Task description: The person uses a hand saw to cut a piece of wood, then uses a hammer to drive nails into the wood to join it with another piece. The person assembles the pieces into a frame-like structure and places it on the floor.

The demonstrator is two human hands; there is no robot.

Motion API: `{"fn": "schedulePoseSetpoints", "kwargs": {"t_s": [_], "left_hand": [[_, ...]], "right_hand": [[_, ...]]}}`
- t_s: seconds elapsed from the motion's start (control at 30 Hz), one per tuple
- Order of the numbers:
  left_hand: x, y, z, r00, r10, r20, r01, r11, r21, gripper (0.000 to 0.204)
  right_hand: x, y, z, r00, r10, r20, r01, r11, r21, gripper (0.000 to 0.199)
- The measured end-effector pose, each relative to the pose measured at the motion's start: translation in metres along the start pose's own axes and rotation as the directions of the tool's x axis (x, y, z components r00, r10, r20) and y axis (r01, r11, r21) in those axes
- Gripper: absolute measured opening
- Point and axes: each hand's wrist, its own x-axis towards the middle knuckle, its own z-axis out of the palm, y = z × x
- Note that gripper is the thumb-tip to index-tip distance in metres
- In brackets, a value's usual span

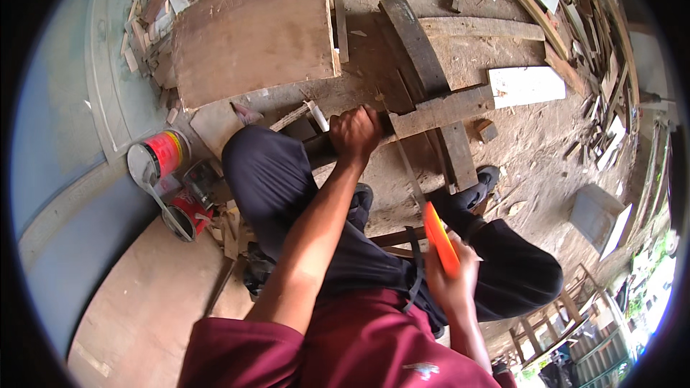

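My left hand (356,133) is closed over the left end of a wooden beam (445,111), pressing it where it lies crosswise. Under that beam runs a darker, thick timber (413,47), its near end (458,158) showing on my side. In my right hand (460,273) is a handsaw with an orange handle (440,238), fingers wrapped round the grip. The thin saw blade (411,172) slants up and left to the beam's edge, just right of my left hand. How deep the blade sits in the wood I cannot tell.
A large plywood box (255,32) stands far left. Paint cans (164,154) are by the wall at left, one with a spoon-like tool. Wood scraps (604,93) pile up on the right. A white sheet (527,86) and a small block (486,130) lie beyond the timber.
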Motion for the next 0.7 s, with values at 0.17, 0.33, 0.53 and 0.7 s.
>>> {"fn": "schedulePoseSetpoints", "kwargs": {"t_s": [0.17, 0.33, 0.53, 0.7], "left_hand": [[-0.001, -0.001, 0.003, 1.0, 0.005, 0.007, -0.005, 1.0, -0.012, 0.037], [-0.003, -0.008, 0.016, 0.958, 0.027, -0.287, -0.046, 0.997, -0.06, 0.031], [0.005, -0.003, 0.02, 0.972, 0.037, -0.233, -0.036, 0.999, 0.007, 0.03], [0.0, -0.003, 0.017, 0.974, 0.043, -0.221, -0.038, 0.999, 0.026, 0.031]], "right_hand": [[0.04, 0.064, 0.069, 0.987, -0.155, -0.046, 0.156, 0.987, 0.022, 0.015], [0.026, 0.126, 0.107, 0.994, -0.112, 0.019, 0.104, 0.966, 0.235, 0.018], [-0.016, 0.049, 0.026, 0.997, -0.054, 0.058, 0.05, 0.995, 0.081, 0.018], [-0.073, 0.015, -0.028, 0.987, 0.148, 0.064, -0.149, 0.989, 0.009, 0.019]]}}
